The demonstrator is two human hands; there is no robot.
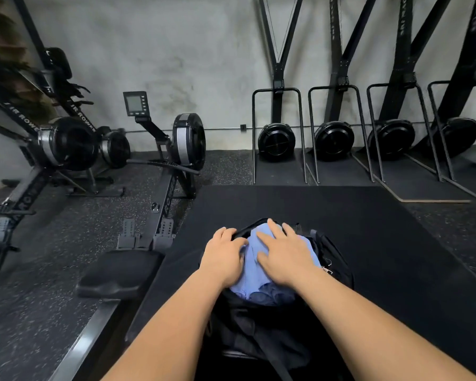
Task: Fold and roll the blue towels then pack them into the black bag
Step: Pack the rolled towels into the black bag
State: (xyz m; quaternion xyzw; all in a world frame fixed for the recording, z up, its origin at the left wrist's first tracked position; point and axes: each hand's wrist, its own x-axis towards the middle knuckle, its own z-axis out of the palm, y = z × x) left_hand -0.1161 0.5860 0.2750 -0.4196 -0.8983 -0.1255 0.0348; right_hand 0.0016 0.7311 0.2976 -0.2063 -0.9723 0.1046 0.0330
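Two bare forearms reach in from 6 o'clock to a black bag (pixel 259 334) lying open on a dark floor mat (pixel 368 229) at centre frame. Blue towels (pixel 252 259) fill the bag's mouth, a pale one on top and darker rolled ends showing at its near edge. At 12 o'clock of the bag, the right hand (pixel 283 257) lies flat on the pale towel, fingers spread and straight, pressing down. Just beside it at 9 o'clock, the left hand (pixel 224 259) curls its fingers over the bag's rim, thumb against the towel. A rowing machine (pixel 188 141) stands at 10 o'clock, its seat (pixel 121 270) at 8 o'clock, and a row of upright ski trainers (pixel 276 141) lines the grey wall (pixel 176 50) from 1 to 2 o'clock.
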